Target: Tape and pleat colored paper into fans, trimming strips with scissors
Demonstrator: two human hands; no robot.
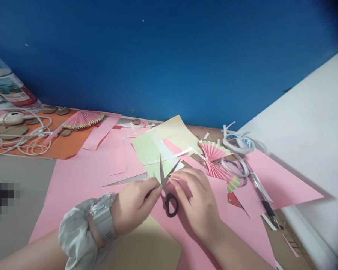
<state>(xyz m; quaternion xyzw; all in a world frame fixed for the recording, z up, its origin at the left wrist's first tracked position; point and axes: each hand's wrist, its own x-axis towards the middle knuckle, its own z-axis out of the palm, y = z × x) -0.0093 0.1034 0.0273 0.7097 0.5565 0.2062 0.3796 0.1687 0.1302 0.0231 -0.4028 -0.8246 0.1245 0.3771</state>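
A pair of scissors (167,200) with black handles stands with its blades spread, tips pointing away from me. My left hand (138,202) is closed around one handle and the part near the pivot. The other handle loop hangs free between my hands. My right hand (198,197) is at the right blade, thumb and fingertips pinched together. What those fingers hold, if anything, is too small to make out. Below both hands lie large pink paper sheets (81,187) and a tan sheet (149,243). Just beyond the blades is a pale green sheet (143,148) with a thin white strip (171,156) across it.
Pleated pink fans lie at left (83,119) and right (214,157). Rolls of tape (239,142) and a pen (266,202) sit to the right. White cables (36,131), orange paper (70,144) and a bottle (12,88) occupy the left. A blue wall (157,63) rises behind.
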